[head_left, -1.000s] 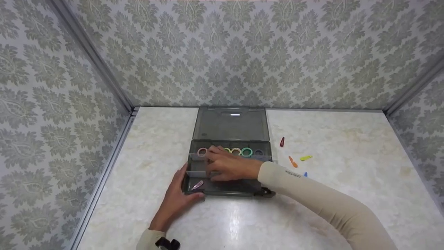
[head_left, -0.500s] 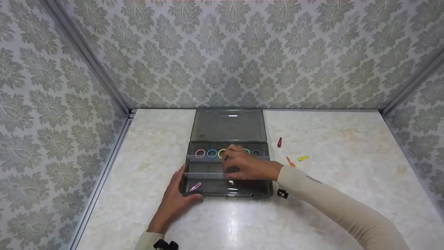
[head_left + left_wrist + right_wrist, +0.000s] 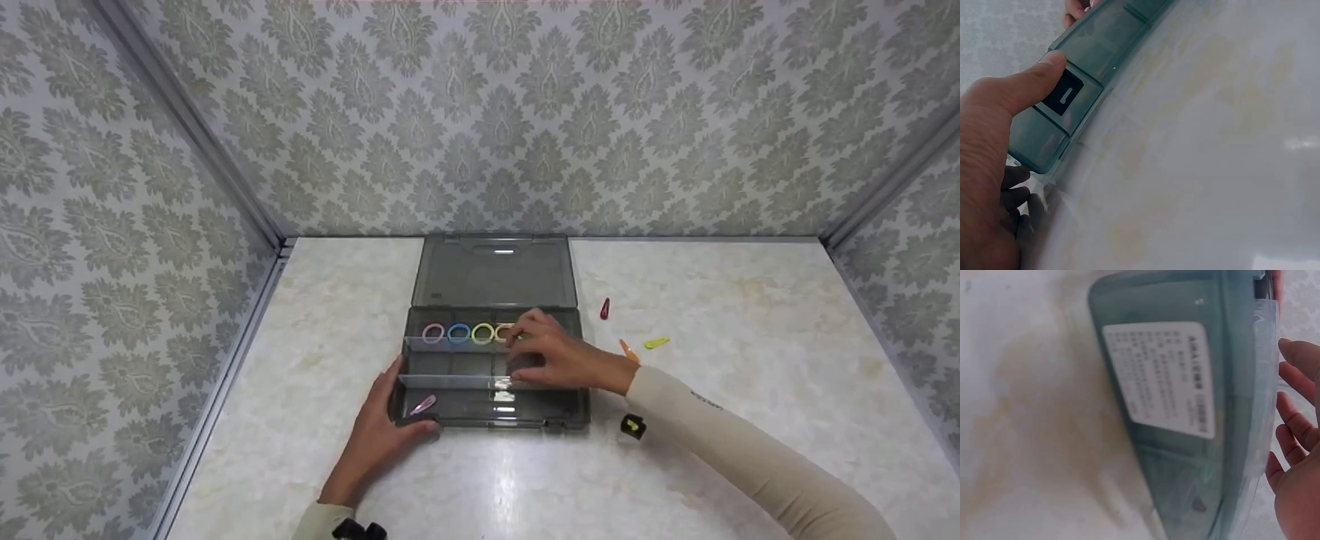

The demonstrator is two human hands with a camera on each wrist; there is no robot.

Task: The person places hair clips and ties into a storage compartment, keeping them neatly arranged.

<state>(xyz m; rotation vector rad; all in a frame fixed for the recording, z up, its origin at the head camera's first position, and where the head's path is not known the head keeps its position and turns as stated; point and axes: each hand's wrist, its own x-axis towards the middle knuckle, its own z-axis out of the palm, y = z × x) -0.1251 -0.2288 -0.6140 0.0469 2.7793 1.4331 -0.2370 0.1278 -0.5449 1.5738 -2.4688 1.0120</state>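
A smoky clear divided storage box [image 3: 465,414] lies with its lid [image 3: 491,277] swung back. My left hand [image 3: 379,431] grips its front left corner, thumb on the front wall, fingers round the left end. My right hand [image 3: 562,354] is over the right part of the box, fingertips by the back row. In the right wrist view, its fingers [image 3: 1297,419] are spread loosely with nothing seen between them. Pink [image 3: 433,334], blue [image 3: 459,334] and yellow [image 3: 482,334] hair ties show in the back row; those farther right are partly or wholly hidden. A pink snap hair clip [image 3: 424,405] lies in the front compartment.
Right of the box on the marbled table [image 3: 720,300] lie a dark red hair clip [image 3: 604,308], a yellow clip [image 3: 657,343] and an orange clip [image 3: 627,349] partly behind my right arm. A patterned wall [image 3: 502,150] stands close behind the lid.
My right hand has moved rightward along the back row, uncovering the blue and yellow hair ties and covering those at the right. The left hand keeps its grip on the box.
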